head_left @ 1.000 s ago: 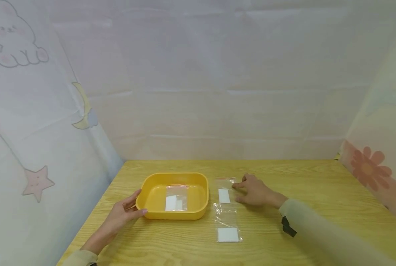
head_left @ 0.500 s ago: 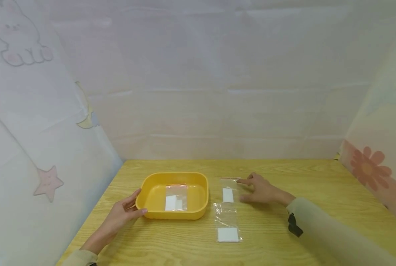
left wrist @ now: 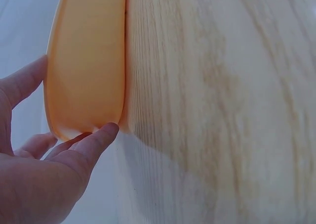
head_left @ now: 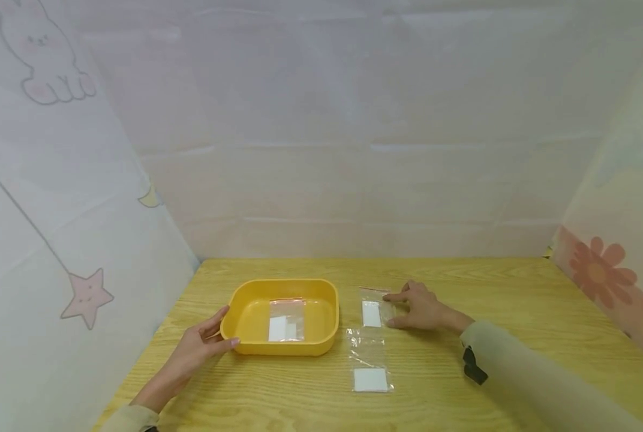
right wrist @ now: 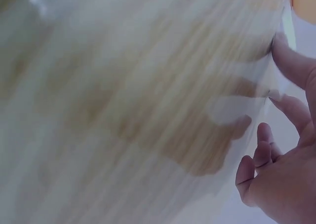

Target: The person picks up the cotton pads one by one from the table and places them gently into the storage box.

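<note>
My left hand holds the left end of a yellow tray, its thumb at the near corner and its fingers along the outer side. Inside the tray lies a clear zip bag with a red-edged top and a white card. At the right, my right hand has its thumb and index finger bent at the right edge of another clear zip bag with a white card in it. The plastic bulges slightly between those two fingertips. The right wrist view shows the other fingers curled loosely.
A third zip bag with a white card lies on the wooden table, just nearer than the bag at my right hand. Pale printed sheets stand behind and beside the table.
The bag at my right hand has slid to the right along the table, and its plastic now bulges between thumb and index finger. My left hand and the tray stay put.
</note>
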Action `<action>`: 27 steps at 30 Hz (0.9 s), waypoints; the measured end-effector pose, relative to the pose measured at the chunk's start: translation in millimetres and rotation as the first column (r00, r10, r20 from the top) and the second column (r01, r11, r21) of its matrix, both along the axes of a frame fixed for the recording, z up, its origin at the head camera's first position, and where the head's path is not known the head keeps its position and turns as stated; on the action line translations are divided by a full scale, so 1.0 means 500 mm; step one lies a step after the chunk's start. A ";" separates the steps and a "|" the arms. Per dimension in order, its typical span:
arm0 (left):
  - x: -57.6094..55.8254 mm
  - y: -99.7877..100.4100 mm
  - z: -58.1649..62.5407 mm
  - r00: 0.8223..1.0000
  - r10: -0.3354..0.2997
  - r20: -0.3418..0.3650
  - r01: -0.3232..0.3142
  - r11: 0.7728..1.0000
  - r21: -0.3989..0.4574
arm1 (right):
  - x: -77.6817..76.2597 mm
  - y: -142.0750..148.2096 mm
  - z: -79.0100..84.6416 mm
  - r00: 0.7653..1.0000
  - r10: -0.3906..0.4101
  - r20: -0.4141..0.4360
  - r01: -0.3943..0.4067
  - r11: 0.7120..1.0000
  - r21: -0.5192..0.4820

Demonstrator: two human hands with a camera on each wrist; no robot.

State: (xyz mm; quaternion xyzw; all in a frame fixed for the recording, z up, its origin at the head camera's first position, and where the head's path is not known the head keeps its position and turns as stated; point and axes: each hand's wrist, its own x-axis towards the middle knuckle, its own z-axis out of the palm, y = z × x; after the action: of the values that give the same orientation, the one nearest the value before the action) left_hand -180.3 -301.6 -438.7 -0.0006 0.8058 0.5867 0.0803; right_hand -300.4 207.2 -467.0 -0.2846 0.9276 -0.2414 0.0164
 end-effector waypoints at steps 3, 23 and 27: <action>0.000 0.000 0.000 1.000 0.002 -0.004 -0.002 1.000 -0.003 | 0.004 -0.003 -0.002 1.000 0.014 0.009 -0.013 0.998 -0.056; -0.004 -0.001 -0.003 1.000 -0.014 -0.011 0.015 1.000 0.017 | 0.028 -0.037 0.016 0.990 0.030 0.141 0.014 0.953 -0.301; -0.007 -0.001 -0.003 1.000 -0.011 -0.011 0.011 1.000 0.017 | 0.031 -0.038 0.027 0.957 0.080 0.279 0.043 0.913 -0.406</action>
State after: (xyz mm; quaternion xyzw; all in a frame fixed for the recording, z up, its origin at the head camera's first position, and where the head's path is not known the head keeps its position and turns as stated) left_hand -183.6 -302.1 -440.3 0.0078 0.8012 0.5931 0.0791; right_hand -285.1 188.0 -453.6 -0.2521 0.8414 -0.4685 0.0947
